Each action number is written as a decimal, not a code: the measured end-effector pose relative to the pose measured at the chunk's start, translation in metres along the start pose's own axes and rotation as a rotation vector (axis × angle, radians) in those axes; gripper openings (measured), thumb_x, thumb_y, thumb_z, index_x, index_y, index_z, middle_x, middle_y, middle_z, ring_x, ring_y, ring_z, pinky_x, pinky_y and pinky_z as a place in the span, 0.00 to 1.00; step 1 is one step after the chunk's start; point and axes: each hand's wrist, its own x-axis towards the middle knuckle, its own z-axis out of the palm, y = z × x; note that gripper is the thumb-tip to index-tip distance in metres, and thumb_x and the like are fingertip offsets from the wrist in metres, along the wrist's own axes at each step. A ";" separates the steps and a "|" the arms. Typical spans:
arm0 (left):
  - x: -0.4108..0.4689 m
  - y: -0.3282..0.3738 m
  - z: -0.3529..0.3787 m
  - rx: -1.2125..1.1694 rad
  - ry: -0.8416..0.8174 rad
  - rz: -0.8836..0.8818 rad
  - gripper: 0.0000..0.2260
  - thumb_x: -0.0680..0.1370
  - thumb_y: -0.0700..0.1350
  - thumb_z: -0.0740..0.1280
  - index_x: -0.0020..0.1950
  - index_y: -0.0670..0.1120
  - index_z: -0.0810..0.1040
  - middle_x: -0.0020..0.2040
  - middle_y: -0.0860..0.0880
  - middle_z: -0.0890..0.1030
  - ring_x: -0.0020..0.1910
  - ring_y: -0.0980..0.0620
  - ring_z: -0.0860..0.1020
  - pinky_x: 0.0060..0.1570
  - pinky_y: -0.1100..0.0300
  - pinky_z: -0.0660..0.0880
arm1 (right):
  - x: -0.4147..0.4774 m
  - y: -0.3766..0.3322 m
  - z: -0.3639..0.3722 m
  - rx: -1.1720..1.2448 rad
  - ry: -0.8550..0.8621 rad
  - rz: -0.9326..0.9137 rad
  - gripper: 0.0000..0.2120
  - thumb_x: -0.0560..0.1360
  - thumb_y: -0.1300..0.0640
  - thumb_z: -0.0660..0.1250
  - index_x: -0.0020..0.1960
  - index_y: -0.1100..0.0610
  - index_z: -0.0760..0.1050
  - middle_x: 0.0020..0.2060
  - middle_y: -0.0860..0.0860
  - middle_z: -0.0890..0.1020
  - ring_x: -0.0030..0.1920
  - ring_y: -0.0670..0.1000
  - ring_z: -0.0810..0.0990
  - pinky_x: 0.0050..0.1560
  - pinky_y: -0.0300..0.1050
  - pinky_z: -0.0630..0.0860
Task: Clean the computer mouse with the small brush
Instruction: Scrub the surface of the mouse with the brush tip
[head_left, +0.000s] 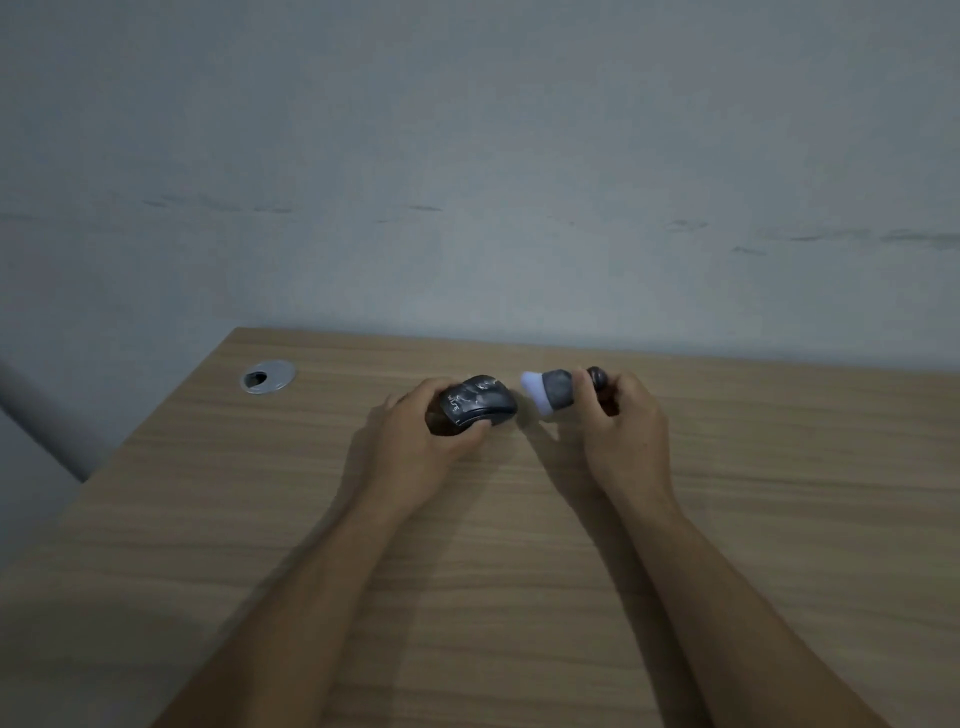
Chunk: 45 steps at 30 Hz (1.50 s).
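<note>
A dark grey computer mouse (480, 399) is gripped in my left hand (415, 436), tilted on its side just above the wooden desk. My right hand (621, 421) holds a small brush (553, 393) with a dark grey body and a pale white bristle head. The bristles point left toward the mouse, with a small gap between them and the mouse. The brush's dark rear end pokes out above my right fingers.
The wooden desk (519, 571) stretches toward me, its far edge against a grey wall (467, 182). A round silver cable grommet (267, 378) sits in the desk at the far left. The desk's left edge runs diagonally, with floor beyond it.
</note>
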 end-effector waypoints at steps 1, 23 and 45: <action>0.002 -0.003 0.001 -0.031 -0.020 0.008 0.25 0.71 0.60 0.81 0.67 0.61 0.83 0.58 0.59 0.87 0.62 0.53 0.82 0.62 0.54 0.80 | 0.001 -0.001 0.001 0.004 0.022 -0.010 0.16 0.84 0.46 0.68 0.43 0.56 0.77 0.32 0.46 0.78 0.33 0.39 0.75 0.34 0.33 0.68; 0.006 -0.010 0.004 -0.183 -0.071 0.099 0.21 0.72 0.58 0.81 0.64 0.59 0.85 0.55 0.60 0.88 0.60 0.50 0.84 0.62 0.45 0.82 | 0.014 -0.021 0.011 -0.095 0.001 -0.312 0.15 0.83 0.48 0.71 0.45 0.58 0.75 0.29 0.50 0.77 0.30 0.50 0.74 0.31 0.37 0.66; 0.006 -0.004 0.005 -0.043 -0.043 0.074 0.30 0.66 0.69 0.75 0.67 0.64 0.83 0.56 0.58 0.87 0.60 0.52 0.83 0.64 0.44 0.80 | 0.010 -0.037 0.011 -0.182 0.033 -0.377 0.15 0.83 0.46 0.70 0.47 0.58 0.77 0.34 0.48 0.82 0.29 0.48 0.74 0.32 0.37 0.65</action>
